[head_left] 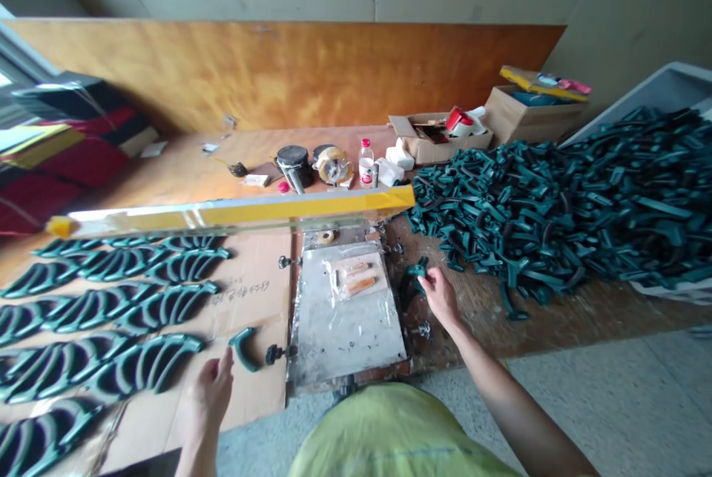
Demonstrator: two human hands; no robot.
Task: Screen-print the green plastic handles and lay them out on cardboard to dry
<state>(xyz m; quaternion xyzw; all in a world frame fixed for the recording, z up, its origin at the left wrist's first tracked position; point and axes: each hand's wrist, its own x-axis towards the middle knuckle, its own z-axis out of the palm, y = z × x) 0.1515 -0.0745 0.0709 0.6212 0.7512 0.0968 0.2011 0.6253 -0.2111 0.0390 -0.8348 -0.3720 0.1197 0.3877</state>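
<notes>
My right hand [441,296] reaches to the right of a grey metal plate [345,321] and closes its fingers on a dark green curved plastic part [416,274] at the near edge of a big heap of the same parts [561,210]. My left hand [210,386] hovers over brown cardboard [250,299], fingers apart and holding nothing, just left of a single green curved part [243,349] that lies beside the plate. Rows of the green parts [105,329] lie nested on the cardboard at the left.
A long yellow-edged bar [233,214] crosses above the plate. Behind it stand a tape roll [332,164], a small bottle [366,164], a black tin [293,162] and open cardboard boxes [500,121]. A wooden board [278,69] leans at the back.
</notes>
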